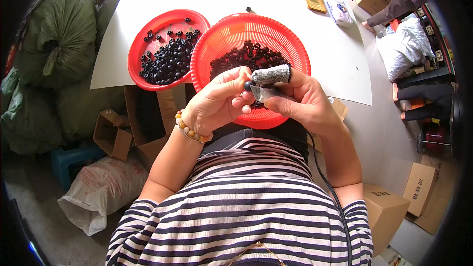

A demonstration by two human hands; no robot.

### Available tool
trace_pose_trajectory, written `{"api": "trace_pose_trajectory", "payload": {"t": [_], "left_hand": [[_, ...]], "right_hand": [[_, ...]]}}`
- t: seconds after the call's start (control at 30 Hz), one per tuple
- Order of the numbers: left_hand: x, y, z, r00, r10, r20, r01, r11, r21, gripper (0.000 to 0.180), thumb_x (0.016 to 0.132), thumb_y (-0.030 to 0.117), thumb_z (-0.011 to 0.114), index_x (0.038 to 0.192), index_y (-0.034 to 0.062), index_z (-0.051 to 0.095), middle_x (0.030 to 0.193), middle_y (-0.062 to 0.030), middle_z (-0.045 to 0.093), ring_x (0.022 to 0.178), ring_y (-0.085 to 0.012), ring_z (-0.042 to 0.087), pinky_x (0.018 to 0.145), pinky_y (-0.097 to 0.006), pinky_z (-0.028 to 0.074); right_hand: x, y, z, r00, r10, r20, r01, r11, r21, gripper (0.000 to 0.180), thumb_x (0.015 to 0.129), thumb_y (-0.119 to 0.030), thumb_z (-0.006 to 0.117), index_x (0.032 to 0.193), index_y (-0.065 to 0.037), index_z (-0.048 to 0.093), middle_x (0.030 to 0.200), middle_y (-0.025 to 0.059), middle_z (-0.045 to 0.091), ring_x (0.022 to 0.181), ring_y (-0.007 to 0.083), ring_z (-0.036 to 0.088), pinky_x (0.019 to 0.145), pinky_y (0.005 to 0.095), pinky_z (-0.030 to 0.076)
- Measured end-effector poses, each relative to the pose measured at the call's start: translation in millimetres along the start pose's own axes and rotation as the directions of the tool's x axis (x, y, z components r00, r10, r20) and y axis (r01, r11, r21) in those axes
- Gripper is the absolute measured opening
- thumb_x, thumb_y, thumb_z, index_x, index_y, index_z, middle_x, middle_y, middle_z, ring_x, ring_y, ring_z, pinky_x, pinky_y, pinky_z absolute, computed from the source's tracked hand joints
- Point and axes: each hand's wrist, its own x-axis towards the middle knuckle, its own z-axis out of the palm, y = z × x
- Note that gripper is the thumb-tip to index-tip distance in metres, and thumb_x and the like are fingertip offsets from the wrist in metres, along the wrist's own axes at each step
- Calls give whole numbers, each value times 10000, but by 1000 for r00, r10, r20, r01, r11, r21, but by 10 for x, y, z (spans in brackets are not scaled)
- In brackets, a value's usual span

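Pinched between the fingers of my left hand (pixel 217 97) is a small black round piece (pixel 248 85). My right hand (pixel 310 102) is closed on a small flat metal blade (pixel 260 94), whose edge meets the black piece. A grey knitted finger cover (pixel 272 75) sits on a finger of my right hand. Both hands are over the near part of a red slotted plastic basket (pixel 226 32), which contains many dark pieces (pixel 253 54). Left of it, partly overlapped by the basket, a red round tray (pixel 134 61) contains many small black ring-like pieces (pixel 170 64).
Loose black pieces (pixel 248 9) lie on the white table (pixel 340 64) beyond the basket. A yellow-cased phone (pixel 315 2) and a white-and-purple pack (pixel 340 12) lie at right. Green sacks (pixel 59 29) and cartons (pixel 112 135) stand left; other people's legs (pixel 428 99) show far right.
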Motion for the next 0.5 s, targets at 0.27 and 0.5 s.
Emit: {"api": "trace_pose_trajectory", "payload": {"t": [0.27, 0.5], "left_hand": [[25, 6, -26, 1000, -9, 5, 9, 1000, 4, 74, 839, 160, 523, 864, 97, 493, 692, 4, 481, 552, -24, 412, 569, -197, 476], [50, -11, -21, 999, -12, 44, 10, 999, 33, 74, 838, 168, 526, 835, 106, 487, 710, 5, 473, 556, -25, 406, 582, -201, 471]], "right_hand": [[59, -20, 86, 995, -48, -84, 54, 996, 65, 277, 836, -129, 534, 1077, 4, 503, 765, -40, 541, 610, -3, 423, 538, 143, 347], [157, -27, 81, 991, -37, -131, 67, 969, 238, 302, 838, -185, 540, 1065, -9, 444, 794, 40, 569, 640, 47, 525, 579, 175, 435]]}}
